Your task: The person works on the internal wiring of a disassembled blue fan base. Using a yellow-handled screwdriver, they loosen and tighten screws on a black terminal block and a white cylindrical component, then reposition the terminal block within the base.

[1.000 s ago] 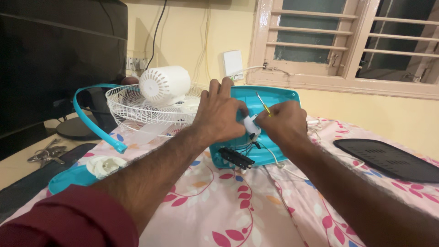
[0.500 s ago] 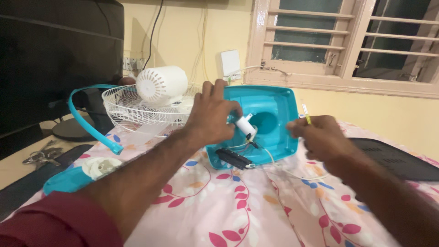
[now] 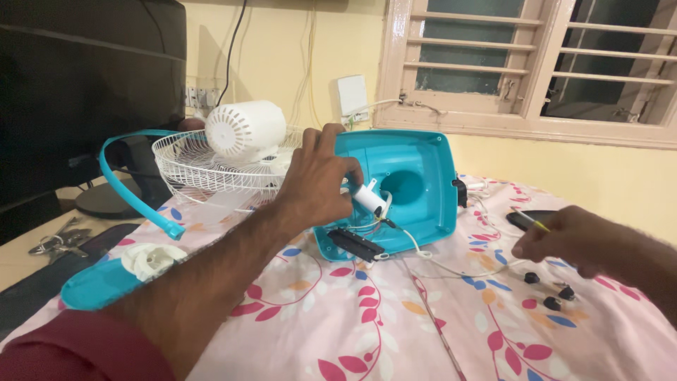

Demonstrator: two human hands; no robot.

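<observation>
The left hand point(image 3: 319, 182) grips the near rim of the turquoise plastic fan base shell point(image 3: 416, 185), which stands tilted on its edge near the middle of the bed point(image 3: 395, 324), its hollow underside facing the camera. The fingers curl around the rim just beside a small white cylindrical capacitor point(image 3: 369, 198) that hangs out of the shell on thin wires point(image 3: 430, 257). A black switch strip point(image 3: 356, 244) lies at the shell's lower edge, touching the flowered pink sheet.

The right hand point(image 3: 575, 240) hovers toward the right edge of the bed, well apart from the shell, closed in a pinch on a thin yellow-handled screwdriver point(image 3: 529, 220).

Judging by how things lie, the dismantling looks well advanced: the base is opened and its wiring exposed, and three small black knobs or screws point(image 3: 546, 289) sit loose on the sheet below the right hand. The capacitor and switch strip remain wired to the shell, so that part seems left to do.

Toward the left edge lie the white wire fan guard point(image 3: 204, 166) with the white ribbed motor housing point(image 3: 245, 130) on it, a curved turquoise guard ring point(image 3: 130, 180), and a turquoise fan blade with a white hub point(image 3: 116, 275) nearer the camera. A dark screen point(image 3: 84, 77) stands beyond the left edge, keys point(image 3: 53, 240) beside it. A barred window point(image 3: 536, 63) runs along the wall behind. The trailing wires cross the sheet between the shell and the right hand and could snag.
</observation>
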